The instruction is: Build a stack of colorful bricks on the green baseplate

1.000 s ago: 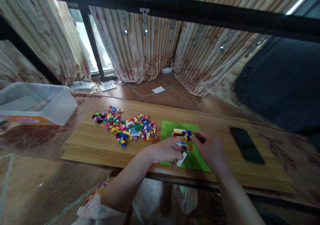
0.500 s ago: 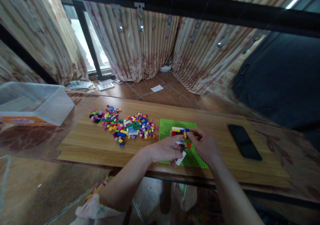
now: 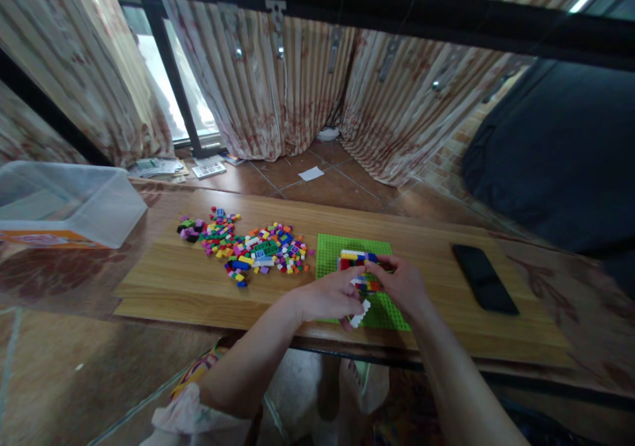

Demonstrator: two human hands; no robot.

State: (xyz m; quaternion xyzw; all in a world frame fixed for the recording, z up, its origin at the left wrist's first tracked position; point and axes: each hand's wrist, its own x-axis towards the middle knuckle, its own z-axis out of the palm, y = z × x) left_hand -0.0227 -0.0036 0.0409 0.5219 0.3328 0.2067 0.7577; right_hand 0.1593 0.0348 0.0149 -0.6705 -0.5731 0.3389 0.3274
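Observation:
A green studded baseplate lies on the wooden board, with a small structure of colourful toy bricks on it. Over the plate's near left part, my left hand has its lower fingers curled around a white toy brick with studs showing. Its index finger reaches to the structure's left side. From the right, my right hand grips the structure's right end, thumb in front and fingers behind. The fingers partly cover the structure's middle, so its inner bricks are hidden.
Left of the plate spreads a pile of loose toy bricks. A black phone lies at the board's right. At the far left stands a clear plastic box. The wooden board has its near edge close to my forearms.
My right thumb has shifted slightly left along the structure, toward my left index finger. The left hand keeps the white brick in almost the same place.

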